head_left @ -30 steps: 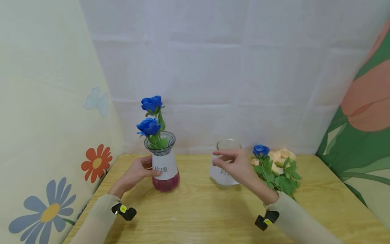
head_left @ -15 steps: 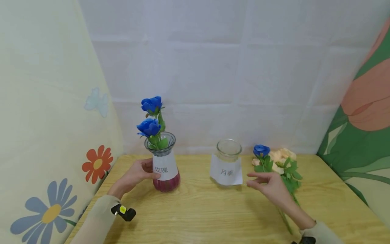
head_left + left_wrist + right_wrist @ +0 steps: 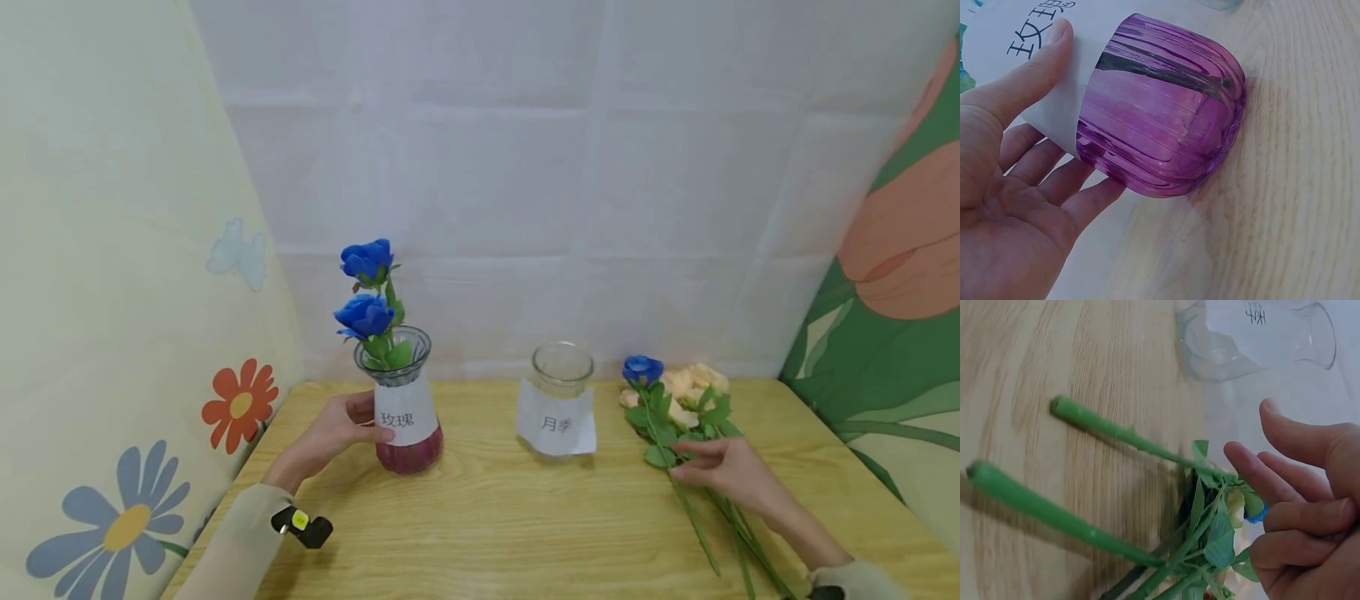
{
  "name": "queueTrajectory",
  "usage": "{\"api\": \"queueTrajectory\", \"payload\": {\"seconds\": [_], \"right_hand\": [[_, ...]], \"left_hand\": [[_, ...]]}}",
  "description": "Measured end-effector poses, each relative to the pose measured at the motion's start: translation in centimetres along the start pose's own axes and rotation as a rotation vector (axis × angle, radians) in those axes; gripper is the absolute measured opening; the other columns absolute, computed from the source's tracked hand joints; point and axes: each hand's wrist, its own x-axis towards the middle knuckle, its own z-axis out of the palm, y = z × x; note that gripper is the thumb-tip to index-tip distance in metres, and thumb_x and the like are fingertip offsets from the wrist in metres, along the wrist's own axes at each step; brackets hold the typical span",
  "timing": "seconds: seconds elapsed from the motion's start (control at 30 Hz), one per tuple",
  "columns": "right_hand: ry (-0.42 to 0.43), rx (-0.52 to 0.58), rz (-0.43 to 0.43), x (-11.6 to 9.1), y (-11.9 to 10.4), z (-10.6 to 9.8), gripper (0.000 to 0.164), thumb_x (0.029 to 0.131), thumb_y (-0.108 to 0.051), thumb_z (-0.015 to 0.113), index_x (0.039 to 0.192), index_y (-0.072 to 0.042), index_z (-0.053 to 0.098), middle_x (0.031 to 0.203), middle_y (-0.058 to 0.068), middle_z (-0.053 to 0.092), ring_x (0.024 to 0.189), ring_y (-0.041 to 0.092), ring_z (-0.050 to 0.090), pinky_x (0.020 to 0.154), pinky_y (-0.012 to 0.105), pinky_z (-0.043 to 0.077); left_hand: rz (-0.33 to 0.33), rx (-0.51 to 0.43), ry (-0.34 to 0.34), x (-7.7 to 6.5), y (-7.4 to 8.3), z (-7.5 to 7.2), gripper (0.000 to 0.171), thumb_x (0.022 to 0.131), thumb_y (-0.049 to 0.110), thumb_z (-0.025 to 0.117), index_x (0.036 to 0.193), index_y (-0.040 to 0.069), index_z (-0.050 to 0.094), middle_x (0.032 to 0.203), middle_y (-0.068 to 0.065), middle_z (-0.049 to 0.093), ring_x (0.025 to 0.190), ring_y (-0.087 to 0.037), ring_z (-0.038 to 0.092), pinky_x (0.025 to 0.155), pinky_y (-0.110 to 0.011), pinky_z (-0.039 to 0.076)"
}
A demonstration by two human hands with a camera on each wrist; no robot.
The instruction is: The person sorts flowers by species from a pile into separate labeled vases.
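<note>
My left hand grips a glass vase with a purple ribbed base, thumb on its white paper label. The vase stands upright on the table, and its base fills much of the left wrist view. Two blue roses rise from its mouth. On the right, my right hand reaches over loose stems, fingertips right at the stem of a blue rose lying there. In the right wrist view its thumb and forefinger are apart, the other fingers partly bent, beside green stems.
A clear glass vase with a white label stands between the hands, without flowers in it. Peach-coloured flowers lie at the right beside the loose blue rose. A white cloth hangs behind the wooden table.
My right hand has moved from in front of the clear vase rightward to the loose stems. The left hand stays on its vase; the two roses in it lean slightly further left.
</note>
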Motion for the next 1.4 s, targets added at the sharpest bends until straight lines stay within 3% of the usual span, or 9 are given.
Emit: {"api": "queueTrajectory", "payload": {"seconds": [0.37,0.57,0.73,0.9,1.03,1.23,1.4], "right_hand": [[-0.039,-0.079,0.018,1.0,1.1,-0.6,0.061,0.092,-0.024,0.084,0.138,0.010,0.062,0.110,0.019,0.077,0.096,0.027,0.076,0.084,0.050,0.061],[-0.012,-0.119,-0.008,1.4,1.7,0.1,0.058,0.090,-0.022,0.086,0.134,0.011,0.065,0.108,0.018,0.078,0.092,0.024,0.076,0.083,0.048,0.062],[0.008,-0.143,-0.046,1.4,1.9,0.5,0.055,0.088,-0.017,0.087,0.130,0.011,0.067,0.100,0.015,0.079,0.086,0.022,0.076,0.077,0.040,0.062],[0.020,-0.170,-0.096,1.7,1.8,0.9,0.051,0.087,-0.011,0.087,0.127,0.013,0.068,0.097,0.016,0.079,0.080,0.020,0.076,0.059,0.029,0.056],[0.039,-0.178,-0.092,1.9,1.4,1.4,0.049,0.086,-0.008,0.086,0.125,0.015,0.068,0.092,0.015,0.079,0.075,0.019,0.075,0.051,0.027,0.048],[0.041,-0.181,-0.070,2.0,0.8,1.7,0.050,0.088,-0.010,0.085,0.127,0.015,0.067,0.088,0.011,0.079,0.075,0.019,0.074,0.058,0.029,0.053],[0.008,-0.114,-0.019,2.1,0.6,1.5,0.048,0.093,-0.009,0.080,0.131,0.016,0.064,0.093,0.013,0.078,0.085,0.023,0.074,0.073,0.037,0.060]], "left_hand": [[0.030,0.022,-0.016,0.0,0.3,0.3,0.078,0.087,0.017,0.089,0.152,-0.002,0.051,0.145,-0.022,0.061,0.130,-0.040,0.060,0.105,-0.052,0.052],[0.030,0.030,-0.017,0.1,0.5,0.4,0.074,0.087,0.017,0.089,0.149,-0.001,0.053,0.139,-0.020,0.065,0.122,-0.036,0.064,0.101,-0.050,0.055],[0.025,0.028,-0.012,0.2,0.4,0.4,0.073,0.087,0.017,0.089,0.149,-0.001,0.054,0.138,-0.020,0.065,0.120,-0.036,0.065,0.100,-0.050,0.055],[0.023,0.019,-0.007,0.1,0.6,0.5,0.073,0.086,0.016,0.090,0.148,-0.001,0.055,0.137,-0.020,0.066,0.120,-0.036,0.065,0.100,-0.049,0.055],[0.025,0.017,-0.006,0.1,0.6,0.5,0.073,0.086,0.016,0.090,0.148,-0.002,0.055,0.138,-0.020,0.065,0.121,-0.036,0.064,0.101,-0.049,0.055],[0.026,0.018,-0.008,0.2,0.6,0.4,0.074,0.086,0.017,0.090,0.148,-0.001,0.055,0.139,-0.020,0.065,0.123,-0.037,0.064,0.101,-0.049,0.055],[0.022,0.022,-0.002,0.2,0.6,0.4,0.074,0.086,0.017,0.090,0.148,-0.001,0.055,0.139,-0.019,0.065,0.123,-0.036,0.064,0.101,-0.049,0.055]]}}
